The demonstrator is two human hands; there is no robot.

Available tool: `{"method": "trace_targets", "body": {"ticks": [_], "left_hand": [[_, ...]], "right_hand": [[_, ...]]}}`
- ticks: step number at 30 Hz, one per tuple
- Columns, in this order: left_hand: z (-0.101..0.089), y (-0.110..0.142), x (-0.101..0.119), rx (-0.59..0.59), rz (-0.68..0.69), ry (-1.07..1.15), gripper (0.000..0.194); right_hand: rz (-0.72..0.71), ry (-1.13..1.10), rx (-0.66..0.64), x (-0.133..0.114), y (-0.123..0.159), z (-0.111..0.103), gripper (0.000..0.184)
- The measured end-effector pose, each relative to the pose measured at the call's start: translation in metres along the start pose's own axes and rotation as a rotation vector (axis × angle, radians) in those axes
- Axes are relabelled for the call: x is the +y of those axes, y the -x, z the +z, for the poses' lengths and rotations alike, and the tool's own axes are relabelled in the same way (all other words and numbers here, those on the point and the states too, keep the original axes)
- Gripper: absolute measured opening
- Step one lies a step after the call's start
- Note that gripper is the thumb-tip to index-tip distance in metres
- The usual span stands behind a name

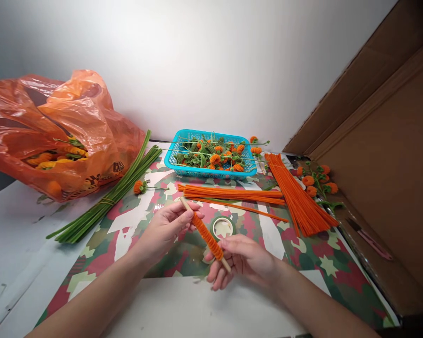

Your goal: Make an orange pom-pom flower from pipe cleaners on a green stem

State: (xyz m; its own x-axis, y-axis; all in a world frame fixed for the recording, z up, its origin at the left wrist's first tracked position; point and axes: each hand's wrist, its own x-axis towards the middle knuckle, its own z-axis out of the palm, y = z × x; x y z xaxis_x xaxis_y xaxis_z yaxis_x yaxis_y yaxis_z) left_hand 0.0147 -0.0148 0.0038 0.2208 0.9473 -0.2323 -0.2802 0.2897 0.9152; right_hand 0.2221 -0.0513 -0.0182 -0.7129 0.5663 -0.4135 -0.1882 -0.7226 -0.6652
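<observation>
While my left hand (174,223) and right hand (238,263) pinch opposite ends of the wooden stick (207,237) wound in orange pipe cleaner (207,234), I log: camouflage-patterned table covering (193,239) beneath, white wall (211,61) behind, cardboard (380,122) right; orange plastic bag (91,117), dark lettering, only partly legible.

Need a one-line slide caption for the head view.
Two bare hands hold a thin wooden stick wrapped in fuzzy orange wire.

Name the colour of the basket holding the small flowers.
The basket is bright turquoise blue, seen best in the head view.
</observation>
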Motion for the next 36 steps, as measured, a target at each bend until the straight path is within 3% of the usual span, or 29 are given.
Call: {"method": "trace_targets", "body": {"ticks": [11,19,24,29,36], "left_hand": [[-0.001,0.003,0.001,-0.023,0.009,-0.168,0.037],[0.001,0.003,0.004,0.017,0.0,-0.137,0.047],[-0.002,0.003,0.005,-0.039,-0.017,0.001,0.038],[-0.003,0.002,0.002,-0.021,0.031,-0.028,0.029],[0.001,0.002,0.004,-0.014,0.068,-0.029,0.03]], "right_hand": [[0.035,0.076,-0.094,0.002,-0.001,-0.003,0.045],[0.104,0.062,-0.153,-0.004,0.001,-0.009,0.043],[0.091,-0.01,-0.155,-0.004,0.0,-0.013,0.035],[0.092,-0.024,-0.175,-0.004,0.0,-0.014,0.03],[0.111,-0.033,-0.17,-0.005,0.0,-0.013,0.03]]}}
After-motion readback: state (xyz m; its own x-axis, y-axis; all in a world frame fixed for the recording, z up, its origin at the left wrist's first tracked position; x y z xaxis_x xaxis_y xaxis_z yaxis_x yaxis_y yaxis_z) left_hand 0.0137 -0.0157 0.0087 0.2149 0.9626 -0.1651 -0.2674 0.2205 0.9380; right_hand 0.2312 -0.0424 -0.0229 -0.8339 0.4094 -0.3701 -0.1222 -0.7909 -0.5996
